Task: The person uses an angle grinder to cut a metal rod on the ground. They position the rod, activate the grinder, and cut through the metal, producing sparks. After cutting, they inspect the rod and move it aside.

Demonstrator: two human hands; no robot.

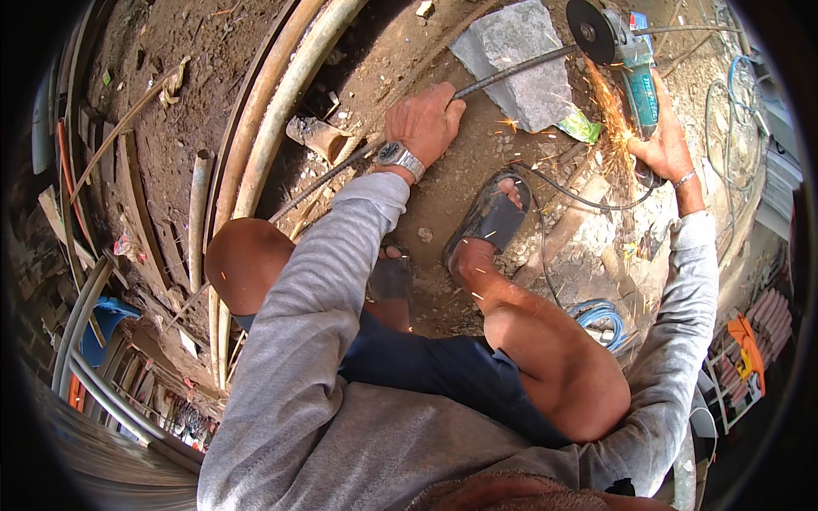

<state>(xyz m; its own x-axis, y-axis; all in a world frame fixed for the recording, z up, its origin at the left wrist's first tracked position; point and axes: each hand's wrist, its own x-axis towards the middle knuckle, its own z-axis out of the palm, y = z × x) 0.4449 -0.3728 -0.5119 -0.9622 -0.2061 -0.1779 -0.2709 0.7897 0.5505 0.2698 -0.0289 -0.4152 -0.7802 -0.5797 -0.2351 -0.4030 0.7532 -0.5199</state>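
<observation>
My left hand (422, 123) is wrapped round a long thin steel rod (520, 68), which runs from beside my left knee up toward the upper right. A teal angle grinder (639, 85) is gripped at its body by my right hand (666, 153). Its dark cutting disc (594, 32) meets the rod near the top right, and orange sparks (609, 119) stream down from there past my right hand. Under the rod lies a flat grey stone slab (520, 64). The exact contact point is partly hidden by the disc.
Long curved pipes (281, 111) lie on the dirt at the left. The grinder's black cord (588, 200) loops near my sandalled foot (490, 213). A coil of blue cord (598, 322) rests beside my right knee. A short piece of pipe (317, 139) sits near my left wrist.
</observation>
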